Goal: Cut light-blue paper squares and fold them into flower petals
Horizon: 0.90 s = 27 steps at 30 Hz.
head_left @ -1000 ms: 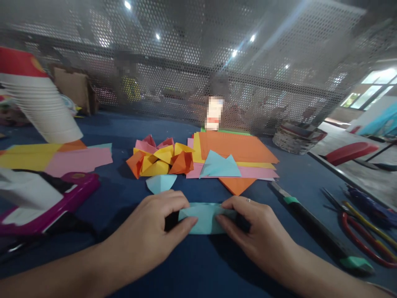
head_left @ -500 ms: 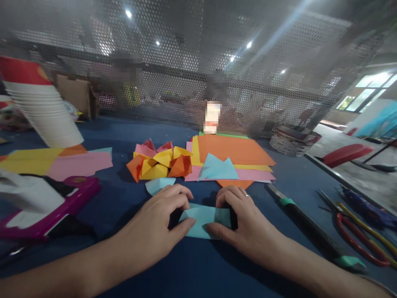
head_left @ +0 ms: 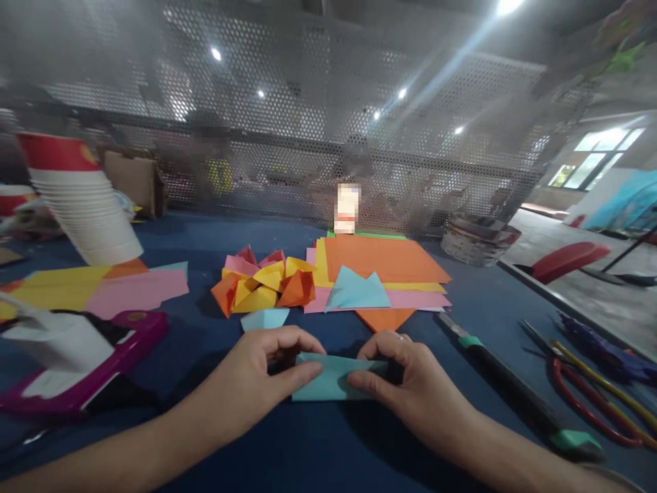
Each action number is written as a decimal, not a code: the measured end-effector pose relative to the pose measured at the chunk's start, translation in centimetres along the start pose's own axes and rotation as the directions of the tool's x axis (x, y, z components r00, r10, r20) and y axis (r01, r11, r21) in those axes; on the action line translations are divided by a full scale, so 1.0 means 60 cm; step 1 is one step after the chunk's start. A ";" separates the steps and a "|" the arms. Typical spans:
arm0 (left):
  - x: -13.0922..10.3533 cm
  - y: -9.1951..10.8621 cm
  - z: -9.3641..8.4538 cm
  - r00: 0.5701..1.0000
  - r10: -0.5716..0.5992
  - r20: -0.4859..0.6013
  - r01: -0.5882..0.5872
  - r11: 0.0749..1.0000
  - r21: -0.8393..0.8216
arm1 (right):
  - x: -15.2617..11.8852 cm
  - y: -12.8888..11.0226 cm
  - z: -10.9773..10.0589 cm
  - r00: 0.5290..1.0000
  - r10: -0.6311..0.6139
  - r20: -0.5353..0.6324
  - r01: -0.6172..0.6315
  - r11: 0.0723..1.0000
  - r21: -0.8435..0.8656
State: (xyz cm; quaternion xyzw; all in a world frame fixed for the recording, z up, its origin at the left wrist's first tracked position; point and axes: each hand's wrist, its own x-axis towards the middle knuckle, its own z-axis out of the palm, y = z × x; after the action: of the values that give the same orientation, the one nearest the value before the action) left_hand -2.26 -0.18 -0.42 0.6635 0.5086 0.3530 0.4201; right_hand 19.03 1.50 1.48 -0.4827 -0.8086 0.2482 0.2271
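Note:
Between my two hands is a folded light-blue sheet of paper (head_left: 336, 380), its long edge toward me. My left hand (head_left: 280, 363) pinches its left end, thumb in front and fingers behind. At the right end my right hand (head_left: 395, 363), with a ring on one finger, grips it the same way. Just beyond my left hand lies a small light-blue folded piece (head_left: 265, 318). Farther back are several folded yellow, orange and pink pieces (head_left: 264, 281). A light-blue folded piece (head_left: 358, 289) rests on a stack of coloured paper (head_left: 387, 259).
To the right lie a green-and-black craft knife (head_left: 518, 383) and red-and-yellow-handled scissors (head_left: 585, 397). A purple tool (head_left: 131, 335) is on the left, near stacked paper cups (head_left: 92, 205) and coloured sheets (head_left: 138, 287). A woven basket (head_left: 480, 239) stands before a perforated metal screen (head_left: 287, 157).
The light-blue paper has tipped up, its front face now showing more upright between my hands. My view has tilted slightly upward, so the table things appear lower.

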 end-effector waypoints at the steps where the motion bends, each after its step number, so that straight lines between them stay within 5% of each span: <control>1: 0.000 0.001 -0.001 1.000 -0.011 0.010 0.011 1.000 -0.002 | 0.000 -0.001 0.000 1.000 0.006 -0.003 -0.006 1.000 0.002; 27: 0.002 0.001 -0.001 0.999 -0.032 0.032 0.033 0.999 -0.037 | -0.002 -0.001 0.001 1.000 0.026 0.014 -0.028 0.987 0.158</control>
State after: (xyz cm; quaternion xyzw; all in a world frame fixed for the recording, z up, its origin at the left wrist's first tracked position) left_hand -2.29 -0.07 -0.32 0.6528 0.5058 0.3450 0.4461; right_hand 18.99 1.34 1.47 -0.4727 -0.7810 0.3176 0.2565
